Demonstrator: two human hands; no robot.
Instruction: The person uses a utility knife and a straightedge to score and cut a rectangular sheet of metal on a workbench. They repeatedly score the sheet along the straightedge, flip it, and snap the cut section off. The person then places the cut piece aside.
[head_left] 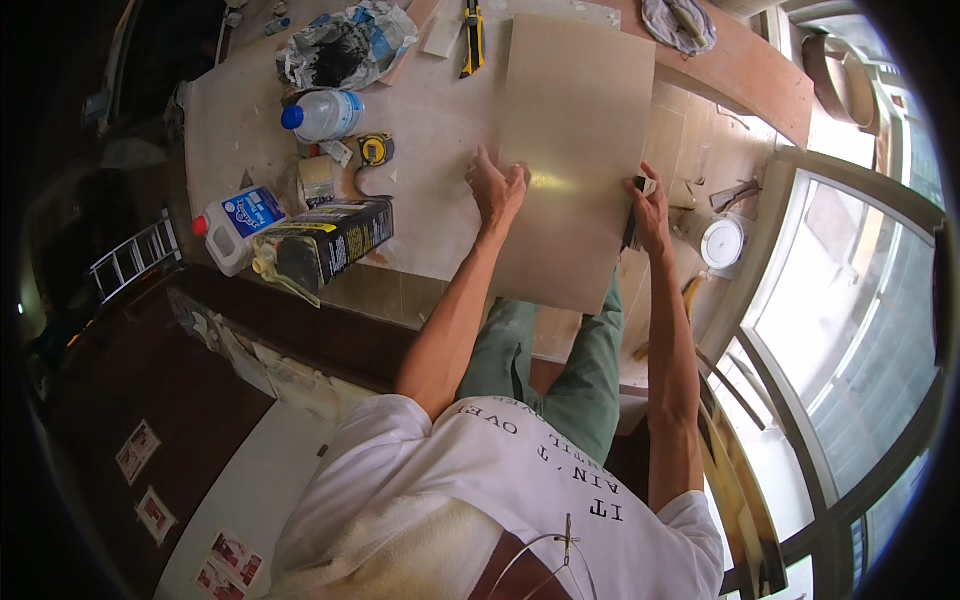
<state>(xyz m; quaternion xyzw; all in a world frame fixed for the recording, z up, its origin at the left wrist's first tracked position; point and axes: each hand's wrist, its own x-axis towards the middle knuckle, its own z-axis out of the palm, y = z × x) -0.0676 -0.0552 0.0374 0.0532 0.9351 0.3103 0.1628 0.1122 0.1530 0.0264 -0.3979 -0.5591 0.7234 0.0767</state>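
A flat beige-grey panel (568, 90) lies lengthwise before me, reaching from the worktable (440, 110) toward my legs. My left hand (497, 190) is at its left edge, fingers bent but apart, the thumb side touching the panel. My right hand (650, 205) is closed on a narrow black block-like tool (631, 228) against the panel's right edge; its exact kind is unclear. Beyond the panel's upper left lies a yellow-and-black utility knife (472, 35).
At left stand a water bottle (330, 117), tape measure (376, 150), white jug (232, 240) and dark metal can (330, 245). Crumpled foil packaging (340, 50) lies behind them. At right are a reddish board (770, 90), round white tub (720, 240) and window (820, 330).
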